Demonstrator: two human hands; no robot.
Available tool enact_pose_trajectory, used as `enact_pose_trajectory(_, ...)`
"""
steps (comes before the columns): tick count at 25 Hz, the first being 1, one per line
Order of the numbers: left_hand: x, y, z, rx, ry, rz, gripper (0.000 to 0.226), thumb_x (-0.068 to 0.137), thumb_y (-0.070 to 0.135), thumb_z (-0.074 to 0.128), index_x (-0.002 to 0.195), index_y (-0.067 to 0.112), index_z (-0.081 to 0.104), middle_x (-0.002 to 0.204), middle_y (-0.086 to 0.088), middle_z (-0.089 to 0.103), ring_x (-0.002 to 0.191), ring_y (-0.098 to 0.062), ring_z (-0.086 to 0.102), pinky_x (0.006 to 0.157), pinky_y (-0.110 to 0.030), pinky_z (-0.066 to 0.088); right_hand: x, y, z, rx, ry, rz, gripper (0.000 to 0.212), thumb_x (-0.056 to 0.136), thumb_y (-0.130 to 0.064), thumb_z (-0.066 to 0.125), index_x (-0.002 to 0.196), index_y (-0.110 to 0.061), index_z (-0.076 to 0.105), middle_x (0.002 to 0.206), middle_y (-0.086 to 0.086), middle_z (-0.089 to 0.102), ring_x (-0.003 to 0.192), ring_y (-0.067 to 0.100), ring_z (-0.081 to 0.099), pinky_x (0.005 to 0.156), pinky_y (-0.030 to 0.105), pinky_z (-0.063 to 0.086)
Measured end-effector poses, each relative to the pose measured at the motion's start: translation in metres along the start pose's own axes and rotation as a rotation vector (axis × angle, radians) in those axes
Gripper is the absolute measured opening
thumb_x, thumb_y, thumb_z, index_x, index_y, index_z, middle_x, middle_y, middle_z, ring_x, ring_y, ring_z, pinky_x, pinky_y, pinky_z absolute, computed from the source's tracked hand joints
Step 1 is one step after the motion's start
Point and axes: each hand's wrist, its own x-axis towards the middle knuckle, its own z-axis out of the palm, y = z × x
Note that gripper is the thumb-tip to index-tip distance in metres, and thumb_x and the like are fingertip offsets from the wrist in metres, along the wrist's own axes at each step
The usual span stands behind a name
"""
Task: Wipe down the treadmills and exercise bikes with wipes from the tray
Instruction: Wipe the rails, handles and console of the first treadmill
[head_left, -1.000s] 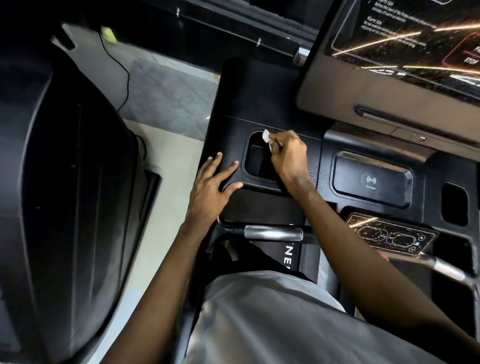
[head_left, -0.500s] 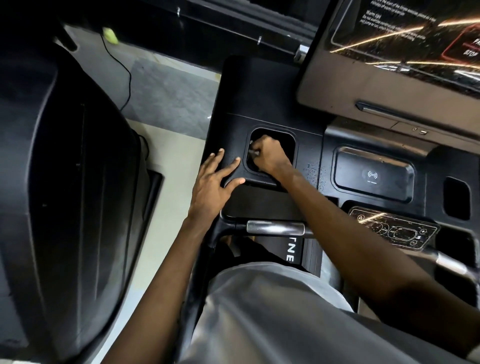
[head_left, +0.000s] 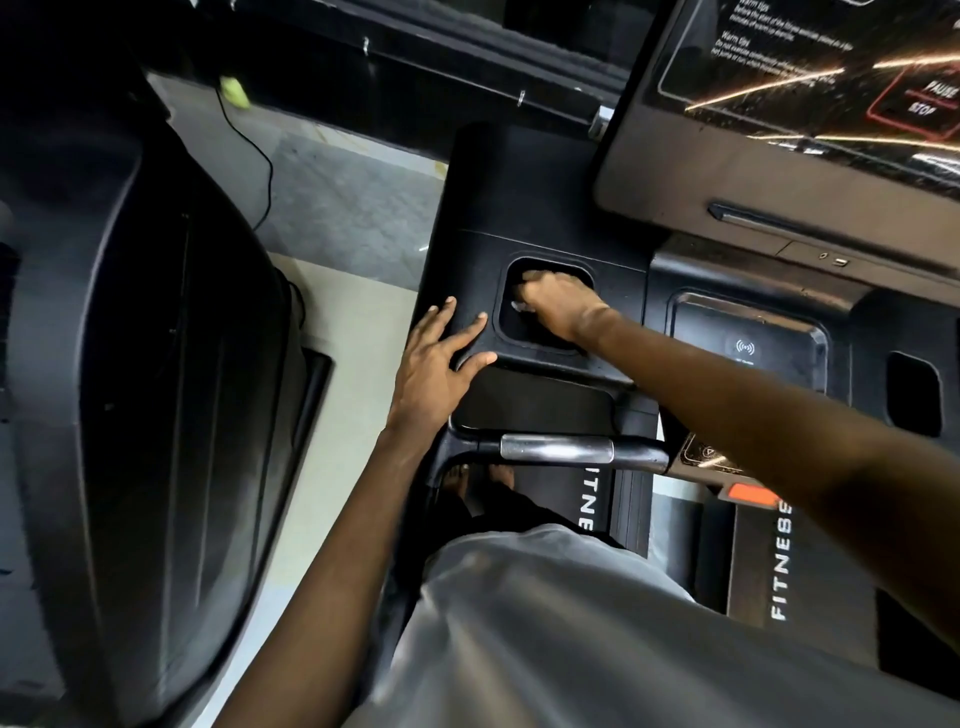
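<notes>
Right hand (head_left: 558, 306), fingers curled, grips the white wipe (head_left: 519, 306) inside the treadmill console (head_left: 519, 197) cup recess (head_left: 505, 332). Left hand (head_left: 431, 364) lies flat beside it, fingers spread. Screen (head_left: 779, 171) reads "PAUSE", "STOP"; deck (head_left: 782, 561) reads "FITNESS". Grey floor (head_left: 337, 197).

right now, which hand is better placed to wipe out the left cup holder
Right: the right hand is down in the cup holder gripping the wipe; the left hand lies flat on the console beside it, empty.

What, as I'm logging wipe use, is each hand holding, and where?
The right hand grips a bunched white wipe inside the cup holder; which part cannot be told. The left hand holds nothing.
</notes>
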Motion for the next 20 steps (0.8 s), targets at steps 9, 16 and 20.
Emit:
enact_pose_trajectory(9,-0.002,0.003,-0.001,-0.021,0.001,0.010,0.052,0.089,0.044,0.072,0.139,0.033,0.060,0.161,-0.002,0.037,0.150,-0.019,0.027,0.119,-0.024,0.022,-0.019,-0.004,-0.024,-0.021,-0.406,0.049,0.015,0.089,-0.001,0.053,0.084,-0.008,0.065,0.094,0.008,0.069,0.088,0.027,0.064,0.074,0.034,0.053)
enact_pose_trajectory(16,-0.003,0.004,0.000,-0.003,0.009,0.007,0.052,0.089,0.043,0.073,0.138,0.033,0.061,0.161,-0.001,0.037,0.150,-0.019,0.027,0.120,-0.028,0.025,-0.026,-0.005,-0.013,0.642,-0.278,0.098,0.020,0.097,-0.022,0.062,0.113,-0.018,0.074,0.111,-0.003,0.073,0.106,0.015,0.066,0.100,0.033,0.052)
enact_pose_trajectory(20,-0.003,0.006,-0.001,0.012,-0.010,-0.012,0.052,0.090,0.045,0.072,0.139,0.034,0.060,0.161,-0.002,0.037,0.151,-0.018,0.026,0.121,-0.030,0.025,-0.047,-0.009,-0.005,0.626,-0.060,0.041,0.021,0.099,-0.019,0.058,0.111,-0.013,0.074,0.112,-0.006,0.070,0.106,0.009,0.062,0.093,0.021,0.044)
